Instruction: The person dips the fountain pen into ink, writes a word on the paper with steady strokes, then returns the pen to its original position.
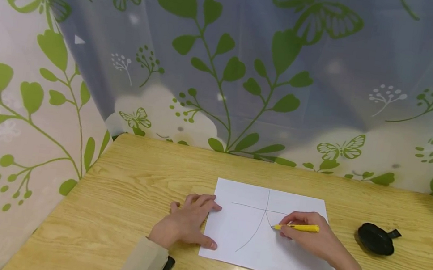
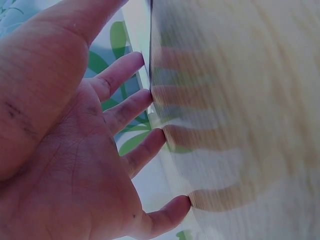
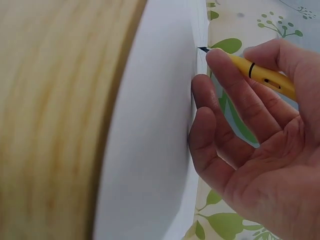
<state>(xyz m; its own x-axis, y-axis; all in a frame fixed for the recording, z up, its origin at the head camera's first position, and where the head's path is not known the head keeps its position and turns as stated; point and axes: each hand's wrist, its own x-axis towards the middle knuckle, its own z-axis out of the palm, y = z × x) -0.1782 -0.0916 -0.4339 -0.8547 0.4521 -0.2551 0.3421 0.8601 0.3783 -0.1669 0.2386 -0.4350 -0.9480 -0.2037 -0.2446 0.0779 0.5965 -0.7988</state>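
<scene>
A white sheet of paper (image 1: 229,231) lies on the wooden table, bearing thin dark lines: a horizontal one, a vertical one that bends down to the left, and a short one slanting down to the right. My right hand (image 1: 309,236) pinches a yellow pen (image 1: 304,227), its dark nib touching the paper at the end of the short line. In the right wrist view the pen (image 3: 272,82) sits between thumb and fingers. My left hand (image 1: 187,223) rests spread at the paper's left edge, thumb and some fingertips on it; the left wrist view shows its fingertips (image 2: 157,136) against the surface.
To the right of the paper, a small black dish-like object (image 1: 376,239) with a short tab lies on the wooden table (image 1: 134,179). Behind the table hangs a curtain (image 1: 211,107) with green leaves and butterflies, which also covers the left side.
</scene>
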